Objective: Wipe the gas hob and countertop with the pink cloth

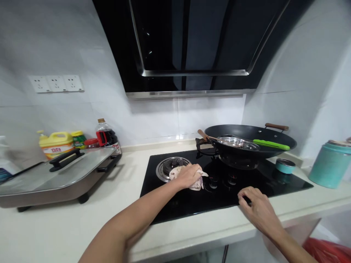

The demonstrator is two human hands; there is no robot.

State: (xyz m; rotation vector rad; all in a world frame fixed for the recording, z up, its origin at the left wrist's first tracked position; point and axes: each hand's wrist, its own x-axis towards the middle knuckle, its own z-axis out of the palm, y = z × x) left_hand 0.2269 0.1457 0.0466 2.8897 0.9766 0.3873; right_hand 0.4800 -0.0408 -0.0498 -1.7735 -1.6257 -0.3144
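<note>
My left hand [189,175] is closed over a crumpled pale cloth [197,183] with darker patches. It presses the cloth onto the black glass hob [175,204], just beside the round left burner [173,166] and left of the control knobs [213,181]. At the hob's front edge rests my right hand [256,206], its fingers curled in and the thumb near the index finger. I see nothing held in it, though the palm side is hidden.
A black wok [274,135] sits on the right burner, with a metal strainer [238,142] and a green-handled utensil [271,144] in it. A teal bowl [285,166] and teal canister [330,164] stand right. A lidded electric pan [63,182] and bottles [105,133] are left. The range hood [192,84] overhangs.
</note>
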